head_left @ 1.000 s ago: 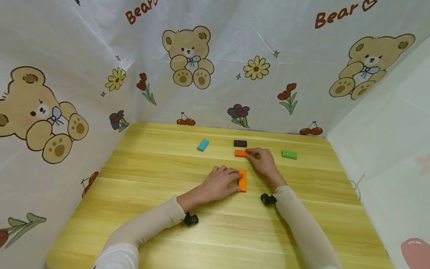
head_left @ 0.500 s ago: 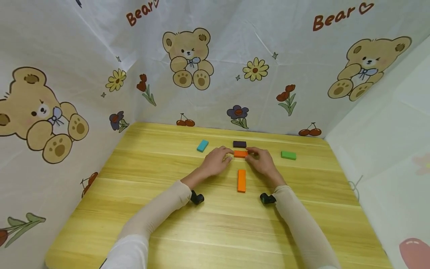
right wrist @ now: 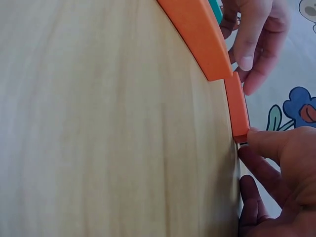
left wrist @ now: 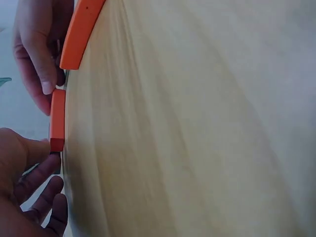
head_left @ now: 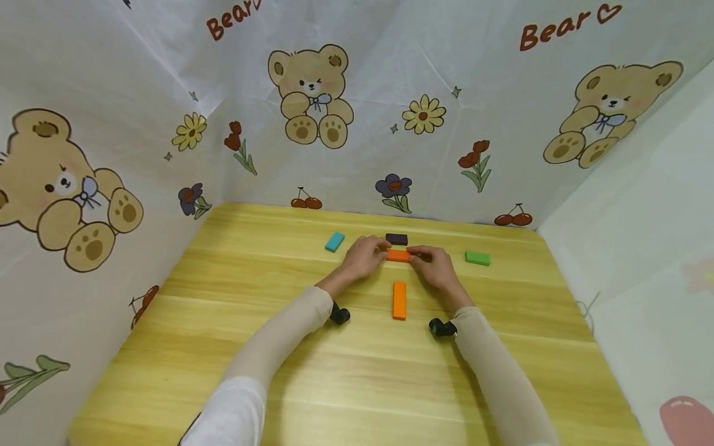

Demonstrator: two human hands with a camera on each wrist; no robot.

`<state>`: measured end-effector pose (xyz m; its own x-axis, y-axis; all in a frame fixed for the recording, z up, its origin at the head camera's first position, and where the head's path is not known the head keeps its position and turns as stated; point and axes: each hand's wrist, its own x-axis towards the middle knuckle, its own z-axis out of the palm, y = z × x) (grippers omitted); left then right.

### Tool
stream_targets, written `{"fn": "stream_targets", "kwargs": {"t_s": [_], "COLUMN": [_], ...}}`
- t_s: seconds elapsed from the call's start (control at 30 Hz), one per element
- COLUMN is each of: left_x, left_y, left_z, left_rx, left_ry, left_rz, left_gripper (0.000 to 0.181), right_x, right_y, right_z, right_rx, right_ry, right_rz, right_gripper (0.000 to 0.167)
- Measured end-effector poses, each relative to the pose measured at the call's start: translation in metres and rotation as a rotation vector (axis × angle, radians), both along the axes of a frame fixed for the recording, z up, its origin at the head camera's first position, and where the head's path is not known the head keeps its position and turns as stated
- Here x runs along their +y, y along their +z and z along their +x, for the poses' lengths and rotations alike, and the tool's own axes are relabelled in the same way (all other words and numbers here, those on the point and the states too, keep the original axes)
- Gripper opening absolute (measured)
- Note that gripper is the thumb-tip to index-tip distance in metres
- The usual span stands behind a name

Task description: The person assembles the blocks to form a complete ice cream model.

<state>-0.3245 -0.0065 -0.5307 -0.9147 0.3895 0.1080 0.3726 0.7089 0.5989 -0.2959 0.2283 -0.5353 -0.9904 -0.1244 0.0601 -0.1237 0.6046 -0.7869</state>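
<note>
Just right of the centre of the head view, a small red-orange block [head_left: 398, 256] lies on the wooden table [head_left: 435, 384], its long side running across the frame. The left hand [head_left: 362, 257] has its thumb and index finger drawn close together at the block's left end, and the right hand [head_left: 436, 267] pinches the right end the same way, so the piece sits between the two. Both wrist views show fingertips at the ends of the block, the remaining fingers loosely bent. Directly above it in the head view, near the left fingertips, lies a dark block [head_left: 396, 239], parallel to it. Lower down, apart from both hands, an orange block [head_left: 399, 301] lies lengthwise up the frame. A turquoise block [head_left: 334, 242] rests at a slant left of the hands, and a green block [head_left: 477, 257] lies off to their right. Beige sleeves [head_left: 292, 331] cover the forearms, with a small black camera [head_left: 442, 327] at the right wrist. A white backdrop [head_left: 379, 68] printed with bears and flowers fills the upper frame.
</note>
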Motion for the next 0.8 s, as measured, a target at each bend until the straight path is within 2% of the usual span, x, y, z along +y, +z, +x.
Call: {"fn": "stream_targets", "kwargs": {"t_s": [0.23,0.5,0.8], "left_x": [0.0027,0.0019,-0.0012], "left_y": [-0.0007,-0.002,-0.0037], "left_z": [-0.0022,-0.0016,0.0038], "left_rx": [0.009,0.009,0.019], "left_ry": [-0.037,-0.036,-0.058], "left_rz": [-0.034,-0.037,-0.009], "left_gripper": [0.029,0.029,0.024], "right_x": [0.0006,0.001,0.0039], "right_y": [0.002,0.0023,0.0034], "right_z": [0.0007,0.0036,0.0088], "right_rx": [-0.013,-0.025,-0.039], "right_ry": [-0.006,0.005,0.032], "right_rz": [-0.005,-0.013,0.002], "right_gripper": [0.032,0.032,0.03]}}
